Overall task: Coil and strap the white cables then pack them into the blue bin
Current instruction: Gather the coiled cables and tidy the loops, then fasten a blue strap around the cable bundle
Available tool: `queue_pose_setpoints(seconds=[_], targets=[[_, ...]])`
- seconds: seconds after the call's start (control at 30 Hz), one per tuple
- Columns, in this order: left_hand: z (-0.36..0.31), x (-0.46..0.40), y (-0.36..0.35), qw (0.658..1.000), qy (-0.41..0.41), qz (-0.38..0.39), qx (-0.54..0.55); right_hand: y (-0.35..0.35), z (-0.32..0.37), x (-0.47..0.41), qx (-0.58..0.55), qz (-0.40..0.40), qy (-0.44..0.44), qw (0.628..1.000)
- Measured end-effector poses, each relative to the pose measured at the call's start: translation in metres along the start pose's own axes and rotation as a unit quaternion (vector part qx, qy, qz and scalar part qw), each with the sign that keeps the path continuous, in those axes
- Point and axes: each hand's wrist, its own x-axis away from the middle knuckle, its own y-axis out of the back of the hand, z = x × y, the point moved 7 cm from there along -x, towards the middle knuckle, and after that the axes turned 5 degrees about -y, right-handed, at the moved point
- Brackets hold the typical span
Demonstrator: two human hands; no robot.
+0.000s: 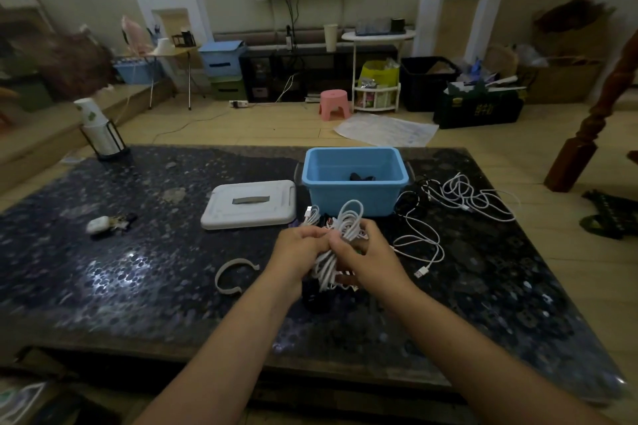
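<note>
Head view, looking down over a dark speckled table (138, 269).

At the centre, just toward 6 o'clock from the blue bin (355, 179): a coiled white cable bundle (340, 238), held clear of the tabletop between both hands. Left hand (298, 252) at the bundle's 9 o'clock side, fingers curled and pressed together around the middle of the coil. Right hand (371, 257) at its 3 o'clock side, fingers curled over the loops, thumb tucked against the strands. Loops sticking up toward 12 o'clock above the knuckles, a plug end poking out at 10 o'clock, more strands hanging toward 6 o'clock below the hands. Something dark under the hands, too shadowed to make out.

Blue bin upright and open, with a small dark item (362, 177) lying inside on the bottom. White lid (250, 203) flat on the table at the bin's 9 o'clock, just beside it.

Loose white cables (473, 197) in a tangle at the bin's 3 o'clock, and one more white cable (423, 241) trailing at 4 o'clock from the bundle, its plug lying near the right wrist.

Pale curved strap (234, 274) on the table at 8 o'clock from the hands. Small white case with keys (103, 223) far toward 9 o'clock. Stack of paper cups in a black holder (100, 131) at the table's 10 o'clock corner.
</note>
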Motion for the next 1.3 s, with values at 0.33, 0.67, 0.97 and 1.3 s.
queue_pose_setpoints(seconds=[0.33, 0.67, 0.97, 1.3], targets=[[0.011, -0.035, -0.005, 0.972, -0.085, 0.017, -0.22, 0.042, -0.018, -0.042, -0.107, -0.026, -0.103, 0.989], [0.072, -0.065, -0.003, 0.892, -0.065, 0.097, -0.437, 0.087, -0.055, -0.086, 0.276, -0.09, -0.064, 0.955], [0.087, -0.076, -0.019, 0.916, -0.119, 0.175, -0.341, 0.095, -0.071, -0.103, 0.303, -0.137, -0.057, 0.941], [0.085, -0.108, 0.002, 0.95, -0.136, 0.162, -0.229, 0.115, -0.064, -0.106, 0.295, -0.167, -0.034, 0.94]])
